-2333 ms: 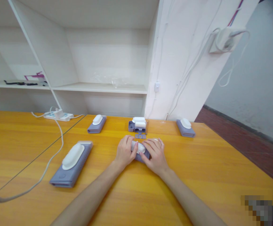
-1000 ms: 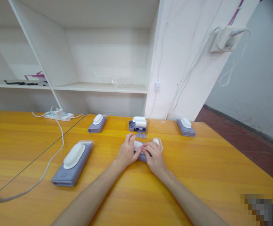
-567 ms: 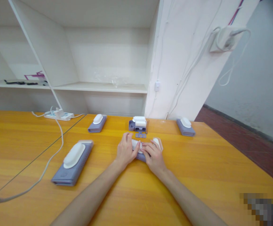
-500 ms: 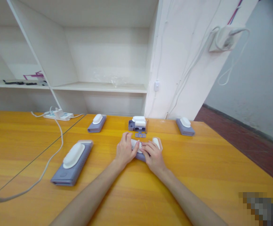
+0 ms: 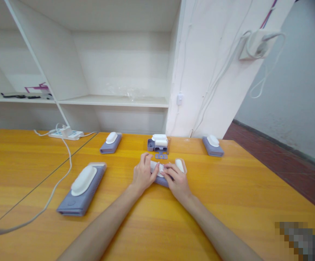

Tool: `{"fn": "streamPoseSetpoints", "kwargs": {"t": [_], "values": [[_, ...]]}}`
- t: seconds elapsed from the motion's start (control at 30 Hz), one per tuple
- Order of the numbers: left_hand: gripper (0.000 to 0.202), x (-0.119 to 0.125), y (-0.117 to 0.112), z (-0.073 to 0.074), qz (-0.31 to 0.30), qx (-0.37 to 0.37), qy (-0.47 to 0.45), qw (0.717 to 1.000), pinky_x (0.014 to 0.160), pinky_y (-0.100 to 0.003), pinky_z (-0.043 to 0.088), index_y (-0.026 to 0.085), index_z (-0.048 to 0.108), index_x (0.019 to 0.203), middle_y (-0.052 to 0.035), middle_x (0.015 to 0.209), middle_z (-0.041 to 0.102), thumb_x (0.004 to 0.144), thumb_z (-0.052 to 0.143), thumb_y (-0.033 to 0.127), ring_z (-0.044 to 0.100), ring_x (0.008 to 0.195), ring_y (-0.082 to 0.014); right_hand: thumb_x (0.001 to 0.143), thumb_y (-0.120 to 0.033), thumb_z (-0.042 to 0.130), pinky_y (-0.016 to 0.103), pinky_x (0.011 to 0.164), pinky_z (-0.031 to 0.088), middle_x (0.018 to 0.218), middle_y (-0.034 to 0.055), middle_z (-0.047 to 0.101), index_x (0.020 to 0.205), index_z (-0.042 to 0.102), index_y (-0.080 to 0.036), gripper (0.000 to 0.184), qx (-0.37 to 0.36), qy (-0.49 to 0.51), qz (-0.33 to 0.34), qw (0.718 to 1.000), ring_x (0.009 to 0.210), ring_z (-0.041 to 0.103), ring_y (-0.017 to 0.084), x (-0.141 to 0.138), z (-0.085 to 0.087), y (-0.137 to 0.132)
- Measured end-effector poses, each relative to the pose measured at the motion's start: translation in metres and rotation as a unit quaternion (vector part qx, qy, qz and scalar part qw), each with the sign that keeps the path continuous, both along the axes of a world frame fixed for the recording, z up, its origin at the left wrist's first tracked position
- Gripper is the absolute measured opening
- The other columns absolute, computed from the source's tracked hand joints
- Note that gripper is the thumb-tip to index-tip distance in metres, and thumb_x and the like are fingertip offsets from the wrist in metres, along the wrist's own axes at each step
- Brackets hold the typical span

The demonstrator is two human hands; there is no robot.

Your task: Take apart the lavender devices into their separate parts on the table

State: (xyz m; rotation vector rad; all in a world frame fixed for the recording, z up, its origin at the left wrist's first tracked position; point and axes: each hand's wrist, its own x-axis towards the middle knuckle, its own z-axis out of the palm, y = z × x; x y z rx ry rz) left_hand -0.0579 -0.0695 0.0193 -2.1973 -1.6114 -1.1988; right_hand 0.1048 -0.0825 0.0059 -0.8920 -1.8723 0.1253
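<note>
Both of my hands meet over a small purple and white device (image 5: pixel 157 169) lying on the orange wooden table (image 5: pixel 228 203). My left hand (image 5: pixel 143 174) curls around the device's left side. My right hand (image 5: pixel 175 179) pinches at its white top from the right. A small white oval part (image 5: pixel 179 165) lies just beyond my right fingers. Most of the device is hidden under my fingers.
A larger purple device with a white pad (image 5: pixel 82 187) lies to the left. Two smaller ones sit at the back left (image 5: pixel 110 142) and back right (image 5: pixel 213 145). A purple holder with white pieces (image 5: pixel 158 144) stands behind my hands. A power strip (image 5: pixel 65 133) and its white cable (image 5: pixel 59 174) cross the left side.
My right hand has pulled back a little, uncovering the white oval part beside it. Both hands stay on the small device. The view has shifted slightly.
</note>
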Motion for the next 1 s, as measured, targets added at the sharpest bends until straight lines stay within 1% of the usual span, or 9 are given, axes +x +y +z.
{"fn": "streamPoseSetpoints", "kwargs": {"t": [0.1, 0.17, 0.27, 0.43, 0.53, 0.6, 0.7, 0.8, 1.0], "values": [[0.033, -0.0002, 0.0001, -0.0001, -0.002, 0.003, 0.002, 1.000, 0.064, -0.027, 0.051, 0.019, 0.043, 0.113, -0.0102, 0.114, 0.051, 0.088, 0.044, 0.039, 0.060, 0.093, -0.0199, 0.088, -0.023, 0.051, 0.044, 0.097, 0.046, 0.100, 0.0041, 0.065, 0.091, 0.063, -0.024, 0.013, -0.008, 0.013, 0.023, 1.000, 0.097, 0.061, 0.017, 0.0001, -0.0002, 0.0016], [0.032, 0.0000, -0.0004, 0.0002, -0.001, 0.000, 0.004, 1.000, 0.064, -0.028, 0.051, 0.019, 0.044, 0.113, -0.0102, 0.115, 0.051, 0.088, 0.044, 0.039, 0.060, 0.093, -0.0201, 0.088, -0.023, 0.052, 0.045, 0.101, 0.043, 0.101, 0.0041, 0.066, 0.094, 0.062, -0.024, 0.012, -0.017, 0.017, 0.032, 0.999, 0.097, 0.061, 0.017, 0.0001, -0.0002, 0.0022], [0.032, 0.0005, -0.0010, 0.0006, 0.004, -0.005, 0.005, 1.000, 0.064, -0.028, 0.051, 0.019, 0.044, 0.113, -0.0102, 0.115, 0.051, 0.088, 0.044, 0.039, 0.060, 0.093, -0.0204, 0.087, -0.023, 0.052, 0.045, 0.100, 0.044, 0.102, 0.0051, 0.066, 0.094, 0.061, -0.023, 0.011, -0.024, 0.019, 0.033, 0.999, 0.098, 0.061, 0.018, 0.0004, -0.0004, 0.0024], [0.032, 0.0016, -0.0011, 0.0008, -0.001, -0.004, -0.006, 1.000, 0.065, -0.028, 0.051, 0.019, 0.043, 0.113, -0.0099, 0.113, 0.051, 0.088, 0.045, 0.038, 0.059, 0.093, -0.0200, 0.084, -0.023, 0.055, 0.044, 0.099, 0.045, 0.104, 0.0057, 0.064, 0.097, 0.059, -0.023, 0.013, -0.014, 0.021, 0.025, 0.999, 0.100, 0.061, 0.018, 0.0007, -0.0011, 0.0015], [0.031, 0.0019, -0.0009, 0.0007, -0.006, -0.001, -0.013, 1.000, 0.066, -0.028, 0.052, 0.019, 0.043, 0.113, -0.0096, 0.113, 0.051, 0.088, 0.045, 0.038, 0.059, 0.093, -0.0195, 0.082, -0.022, 0.056, 0.045, 0.101, 0.042, 0.107, 0.0067, 0.063, 0.103, 0.057, -0.023, 0.021, -0.014, 0.007, 0.030, 0.999, 0.104, 0.059, 0.019, 0.0004, 0.0006, -0.0009], [0.031, 0.0019, -0.0007, 0.0005, -0.006, 0.003, -0.019, 1.000, 0.067, -0.028, 0.052, 0.019, 0.043, 0.113, -0.0098, 0.113, 0.050, 0.088, 0.045, 0.037, 0.059, 0.094, -0.0197, 0.082, -0.022, 0.055, 0.046, 0.103, 0.039, 0.111, 0.0077, 0.061, 0.110, 0.053, -0.022, 0.028, -0.015, -0.015, 0.029, 0.999, 0.107, 0.057, 0.020, 0.0002, 0.0027, -0.0028], [0.032, 0.0017, -0.0002, -0.0001, -0.004, 0.003, -0.023, 1.000, 0.070, -0.030, 0.052, 0.019, 0.043, 0.113, -0.0106, 0.114, 0.050, 0.088, 0.045, 0.037, 0.058, 0.097, -0.0209, 0.082, -0.022, 0.055, 0.049, 0.107, 0.033, 0.116, 0.0089, 0.059, 0.121, 0.047, -0.021, 0.040, -0.014, -0.060, 0.022, 0.998, 0.111, 0.054, 0.021, -0.0003, 0.0058, -0.0051], [0.032, 0.0017, 0.0004, -0.0005, -0.006, 0.004, -0.029, 1.000, 0.072, -0.031, 0.052, 0.019, 0.043, 0.114, -0.0108, 0.115, 0.049, 0.088, 0.045, 0.036, 0.058, 0.097, -0.0210, 0.080, -0.026, 0.058, 0.051, 0.109, 0.027, 0.121, 0.0103, 0.056, 0.128, 0.041, -0.021, 0.051, -0.017, -0.104, 0.003, 0.994, 0.114, 0.051, 0.024, -0.0006, 0.0076, -0.0062], [0.035, 0.0017, -0.0002, -0.0002, -0.008, 0.001, -0.033, 0.999, 0.075, -0.034, 0.052, 0.018, 0.043, 0.115, -0.0120, 0.117, 0.047, 0.087, 0.045, 0.038, 0.055, 0.102, -0.0229, 0.073, -0.037, 0.066, 0.052, 0.105, 0.031, 0.126, 0.0127, 0.052, 0.132, 0.037, -0.020, 0.069, -0.036, -0.133, -0.039, 0.990, 0.117, 0.048, 0.028, -0.0017, 0.0085, -0.0063]]}}
